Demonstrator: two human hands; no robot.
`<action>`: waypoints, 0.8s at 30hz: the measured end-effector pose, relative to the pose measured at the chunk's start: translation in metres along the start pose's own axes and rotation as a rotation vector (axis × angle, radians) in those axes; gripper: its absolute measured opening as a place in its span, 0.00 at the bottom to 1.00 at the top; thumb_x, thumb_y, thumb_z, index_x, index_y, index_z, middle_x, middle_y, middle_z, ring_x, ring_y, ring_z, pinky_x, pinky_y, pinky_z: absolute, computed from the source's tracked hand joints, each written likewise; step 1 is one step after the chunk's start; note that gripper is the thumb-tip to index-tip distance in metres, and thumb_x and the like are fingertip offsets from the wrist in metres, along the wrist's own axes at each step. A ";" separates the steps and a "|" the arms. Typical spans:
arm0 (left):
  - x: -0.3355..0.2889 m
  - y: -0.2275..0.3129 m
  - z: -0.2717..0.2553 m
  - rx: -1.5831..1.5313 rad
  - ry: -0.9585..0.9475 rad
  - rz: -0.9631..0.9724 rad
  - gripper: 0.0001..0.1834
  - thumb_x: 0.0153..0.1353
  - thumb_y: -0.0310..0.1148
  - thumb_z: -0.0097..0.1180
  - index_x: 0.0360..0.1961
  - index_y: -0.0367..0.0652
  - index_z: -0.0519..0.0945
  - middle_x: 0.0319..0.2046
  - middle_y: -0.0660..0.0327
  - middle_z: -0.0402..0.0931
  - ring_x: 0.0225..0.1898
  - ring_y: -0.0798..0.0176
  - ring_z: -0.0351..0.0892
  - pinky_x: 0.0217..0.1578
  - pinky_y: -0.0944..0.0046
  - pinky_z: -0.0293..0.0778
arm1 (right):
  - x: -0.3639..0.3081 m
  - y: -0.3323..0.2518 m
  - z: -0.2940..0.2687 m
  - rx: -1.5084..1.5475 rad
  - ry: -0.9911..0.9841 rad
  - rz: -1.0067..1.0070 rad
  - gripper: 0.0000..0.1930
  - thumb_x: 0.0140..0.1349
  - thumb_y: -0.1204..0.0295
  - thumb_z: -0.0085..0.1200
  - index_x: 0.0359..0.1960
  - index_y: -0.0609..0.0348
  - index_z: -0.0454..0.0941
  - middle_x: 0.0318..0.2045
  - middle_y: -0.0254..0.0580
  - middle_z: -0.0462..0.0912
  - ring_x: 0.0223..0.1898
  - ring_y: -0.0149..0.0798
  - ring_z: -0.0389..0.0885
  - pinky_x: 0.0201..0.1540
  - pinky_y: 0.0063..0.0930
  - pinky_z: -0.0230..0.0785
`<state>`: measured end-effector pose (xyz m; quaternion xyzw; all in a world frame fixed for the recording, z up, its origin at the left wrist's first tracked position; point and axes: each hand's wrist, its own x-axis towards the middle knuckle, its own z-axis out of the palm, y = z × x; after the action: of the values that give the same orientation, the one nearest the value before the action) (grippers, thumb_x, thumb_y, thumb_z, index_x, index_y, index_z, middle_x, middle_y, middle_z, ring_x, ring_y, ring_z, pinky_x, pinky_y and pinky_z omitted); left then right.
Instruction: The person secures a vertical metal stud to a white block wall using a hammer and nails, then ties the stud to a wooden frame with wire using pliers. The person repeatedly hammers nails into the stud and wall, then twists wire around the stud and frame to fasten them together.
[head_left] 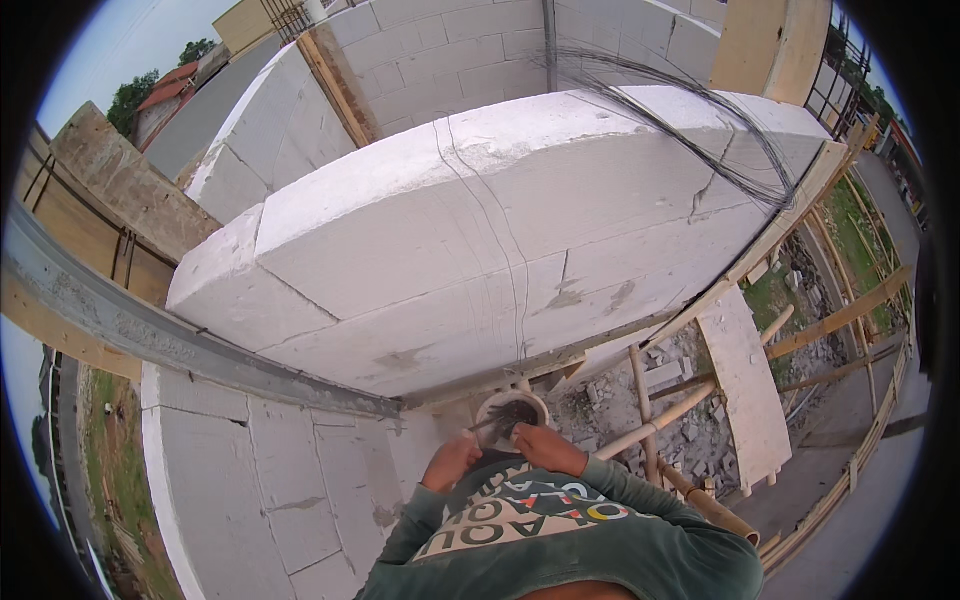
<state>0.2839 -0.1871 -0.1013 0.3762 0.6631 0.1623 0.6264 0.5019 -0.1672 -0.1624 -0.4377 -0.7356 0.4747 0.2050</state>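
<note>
My left hand (pixel 452 461) and my right hand (pixel 550 449) are close together in front of my body, at the bottom middle. Both have curled fingers. Thin dark strands (pixel 490 423) run near the left fingertips, and what either hand grips is too small to make out. Just beyond the hands stands a pale round bucket (pixel 541 403) with something dark inside. Ahead rises a wall of white blocks (pixel 420 265). Two thin wires (pixel 492 208) hang over its top and down its near face, toward the bucket.
A loose bundle of dark wire (pixel 690 152) drapes over the wall's right end. A grey beam (pixel 200 335) crosses at left above more blockwork (pixel 290 450). At right are bamboo poles (pixel 665 420), a pale board (pixel 742 385) and rubble (pixel 690 445) below.
</note>
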 end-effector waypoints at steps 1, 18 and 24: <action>0.004 -0.022 0.013 -0.312 0.052 -0.015 0.22 0.73 0.45 0.37 0.51 0.37 0.73 0.37 0.59 0.78 0.35 0.63 0.76 0.40 0.61 0.72 | 0.004 -0.014 0.006 0.003 -0.113 -0.036 0.13 0.66 0.65 0.43 0.41 0.62 0.72 0.29 0.65 0.77 0.33 0.69 0.76 0.37 0.61 0.65; -0.130 -0.026 -0.061 -1.046 0.715 0.854 0.10 0.73 0.39 0.38 0.38 0.45 0.68 0.22 0.70 0.58 0.22 0.76 0.56 0.24 0.71 0.57 | 0.041 -0.072 0.127 0.135 -0.674 -0.395 0.13 0.68 0.68 0.47 0.47 0.64 0.75 0.38 0.50 0.80 0.41 0.43 0.81 0.46 0.35 0.70; -0.158 -0.068 -0.069 -0.764 0.798 0.821 0.13 0.73 0.39 0.39 0.37 0.42 0.69 0.19 0.72 0.57 0.20 0.78 0.52 0.21 0.73 0.52 | 0.038 -0.156 0.144 0.302 -0.455 -0.540 0.18 0.67 0.66 0.49 0.54 0.64 0.73 0.41 0.47 0.78 0.44 0.41 0.79 0.48 0.33 0.70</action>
<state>0.1870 -0.3251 -0.0248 0.2611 0.5428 0.7351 0.3109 0.3086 -0.2361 -0.0965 -0.0763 -0.7728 0.5918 0.2163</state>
